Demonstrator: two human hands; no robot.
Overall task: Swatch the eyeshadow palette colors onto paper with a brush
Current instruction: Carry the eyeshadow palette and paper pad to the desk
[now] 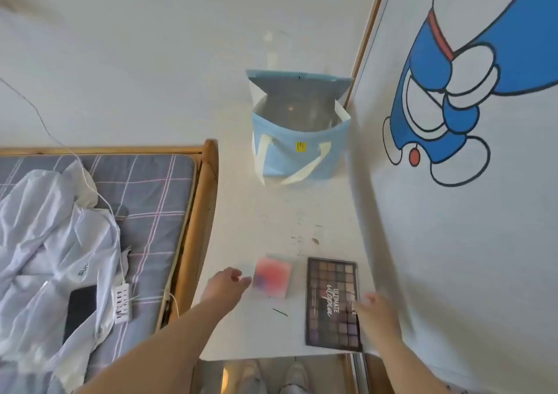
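Observation:
A dark eyeshadow palette with several rows of colours lies closed under a clear lid on the white table, near its front edge. To its left lies a small square of paper smeared pink and purple. A thin dark brush lies in front of the paper. My left hand hovers just left of the paper, fingers apart, holding nothing. My right hand is at the palette's right edge, fingers spread; whether it touches the palette is blurred.
A light blue tote bag stands open at the back of the table. A wall with a blue cartoon figure runs along the right. A wooden-framed bed with white clothing, a black phone and a power strip borders the left.

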